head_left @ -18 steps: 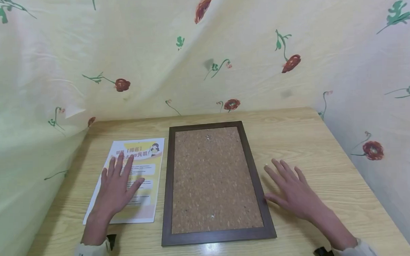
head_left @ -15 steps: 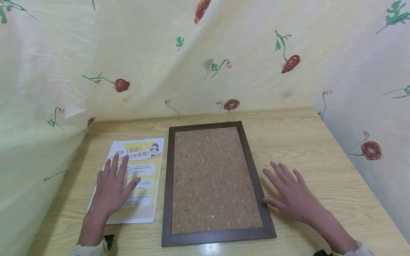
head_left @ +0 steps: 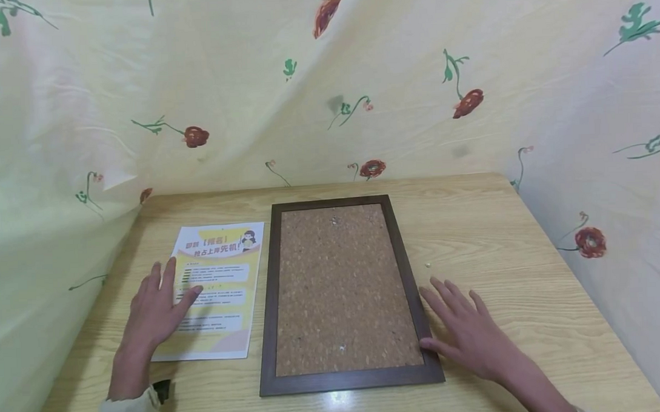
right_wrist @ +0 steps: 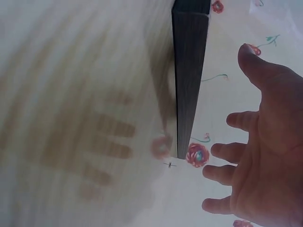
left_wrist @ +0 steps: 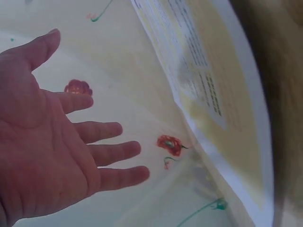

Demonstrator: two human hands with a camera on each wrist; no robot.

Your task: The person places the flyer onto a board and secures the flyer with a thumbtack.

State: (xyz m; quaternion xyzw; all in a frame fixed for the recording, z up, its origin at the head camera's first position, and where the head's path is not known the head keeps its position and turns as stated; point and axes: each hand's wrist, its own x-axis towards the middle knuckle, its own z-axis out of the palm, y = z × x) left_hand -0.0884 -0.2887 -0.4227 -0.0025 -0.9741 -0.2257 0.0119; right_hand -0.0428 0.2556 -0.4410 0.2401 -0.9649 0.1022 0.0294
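My left hand [head_left: 152, 314] hovers with spread fingers over the left edge of a printed sheet of paper [head_left: 216, 307]. In the left wrist view the palm [left_wrist: 52, 146] shows nothing held, apart from the sheet. A cork board [head_left: 344, 290] with a dark brown wooden frame lies flat in the middle of the table. Beside its right edge is my right hand [head_left: 471, 337], fingers spread and empty. Its thumb overlaps the frame in the head view; the right wrist view shows the hand raised above the table, near the frame's dark side [right_wrist: 190, 66].
A tiny object [head_left: 427, 265], its kind too small to tell, lies on the wooden table [head_left: 489, 224] right of the board. Behind and at both sides hangs a pale cloth [head_left: 239, 100] with red flowers.
The left hand has moved left and toward me, uncovering more of the sheet's print. My right hand has drawn slightly back toward me. Paper and board have stayed put.
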